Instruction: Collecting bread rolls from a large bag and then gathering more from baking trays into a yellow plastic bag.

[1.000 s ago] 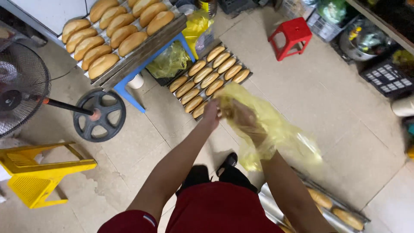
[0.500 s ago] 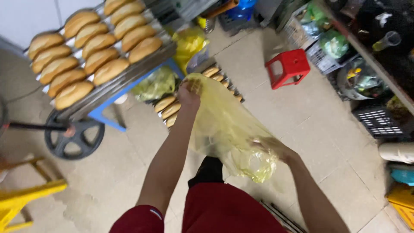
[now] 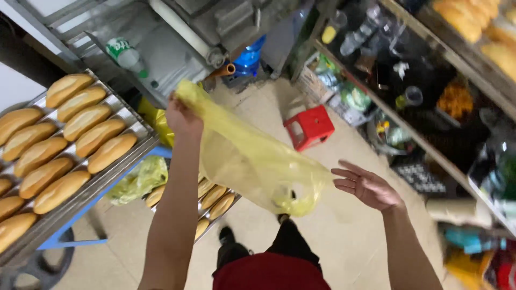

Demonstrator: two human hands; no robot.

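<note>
My left hand [image 3: 183, 117] is raised and grips one end of a yellow plastic bag [image 3: 247, 158], which hangs down and to the right in front of me. My right hand [image 3: 368, 187] is spread flat, palm up, just right of the bag's lower end and not touching it. Below my left arm a metal tray of bread loaves [image 3: 215, 196] lies on the floor, partly hidden by the arm and bag. A larger tray of golden loaves [image 3: 64, 145] rests on a blue stool at the left.
A red plastic stool [image 3: 310, 126] stands on the tiled floor ahead. Shelves of bottles and goods [image 3: 430, 91] run along the right. A green-yellow bag [image 3: 137, 180] lies beside the floor tray. A fan base [image 3: 32, 268] sits at bottom left.
My left hand has lifted the bag higher. My right hand has let go of the bag's lower end and now hovers spread beside it. The view has tilted up toward the shelves.
</note>
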